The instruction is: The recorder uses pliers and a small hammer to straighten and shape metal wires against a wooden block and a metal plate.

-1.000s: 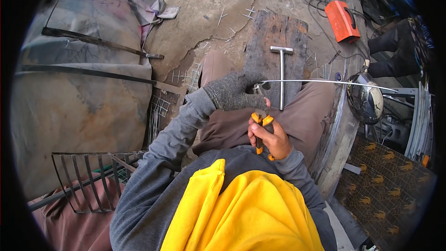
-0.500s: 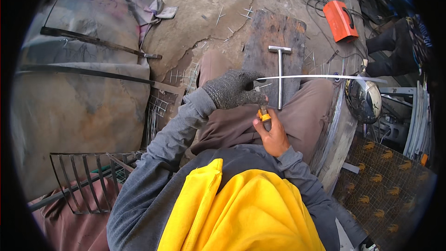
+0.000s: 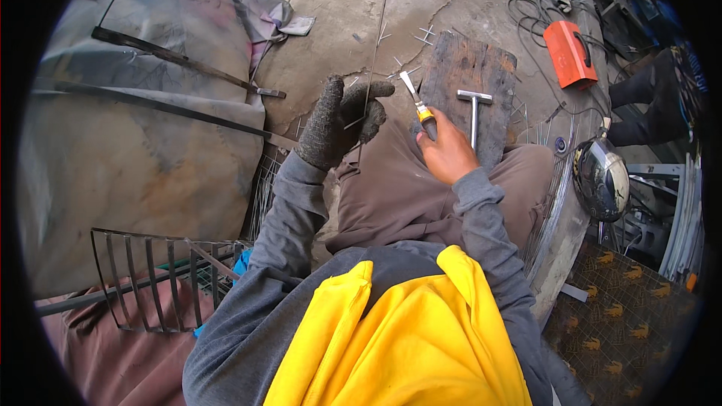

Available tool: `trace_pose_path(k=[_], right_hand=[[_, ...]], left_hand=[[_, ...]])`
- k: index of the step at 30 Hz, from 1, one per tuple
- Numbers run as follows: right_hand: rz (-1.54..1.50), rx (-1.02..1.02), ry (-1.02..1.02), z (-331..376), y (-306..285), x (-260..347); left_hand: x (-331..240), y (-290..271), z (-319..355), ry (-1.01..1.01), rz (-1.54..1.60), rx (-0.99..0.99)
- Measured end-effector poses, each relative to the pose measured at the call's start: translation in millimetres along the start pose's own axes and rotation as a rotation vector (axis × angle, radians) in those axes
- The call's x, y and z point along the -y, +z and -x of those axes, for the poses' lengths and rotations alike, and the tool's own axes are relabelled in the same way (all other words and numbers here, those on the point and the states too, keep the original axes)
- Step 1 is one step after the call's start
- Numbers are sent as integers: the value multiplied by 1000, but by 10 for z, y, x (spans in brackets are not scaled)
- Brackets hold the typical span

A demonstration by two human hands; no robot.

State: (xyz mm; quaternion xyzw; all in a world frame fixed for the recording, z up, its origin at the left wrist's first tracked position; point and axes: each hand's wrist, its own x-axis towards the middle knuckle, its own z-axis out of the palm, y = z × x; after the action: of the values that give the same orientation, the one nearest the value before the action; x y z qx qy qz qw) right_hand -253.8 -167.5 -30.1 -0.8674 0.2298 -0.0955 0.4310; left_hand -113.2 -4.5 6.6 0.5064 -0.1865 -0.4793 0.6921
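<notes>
A dark knitted glove covers my left hand, which is closed loosely around a long thin metal strip. The strip stands nearly edge-on, running from above my lap up past the picture's top edge. My bare right hand grips a chisel-like tool with a yellow and dark handle; its bright flat tip points up and to the left. A T-shaped metal piece lies on a worn wooden board just beyond the right hand, its lower end hidden.
An orange box-shaped machine with cables sits at the far right. Nearer stands a dark and white welding helmet, beside several thin rods. A slatted metal frame is at lower left, near a stained sheet. Small metal bits litter the concrete.
The strip has swung from pointing right to pointing away from me. My hands have moved apart, the left one leftward. The tool in my right hand now points up, away from me.
</notes>
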Motion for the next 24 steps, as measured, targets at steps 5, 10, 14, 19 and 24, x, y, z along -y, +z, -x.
trace_pose_path(k=[5,10,14,19,24], right_hand=[[-427,308,270,391,-152,10],[-587,341,302,589,-166,0],[-475,278,298,492,-133,-83],[-580,233,349,571,-268,-396],[-920,189,636,862,-432,-743]], left_hand=[[-118,40,-10,25,36,-48],[-70,112,-135,12,-32,-10],[-67,104,-164,-18,-108,38],[-36,55,-127,-36,-127,-57],[91,15,-195,-106,-686,-177]])
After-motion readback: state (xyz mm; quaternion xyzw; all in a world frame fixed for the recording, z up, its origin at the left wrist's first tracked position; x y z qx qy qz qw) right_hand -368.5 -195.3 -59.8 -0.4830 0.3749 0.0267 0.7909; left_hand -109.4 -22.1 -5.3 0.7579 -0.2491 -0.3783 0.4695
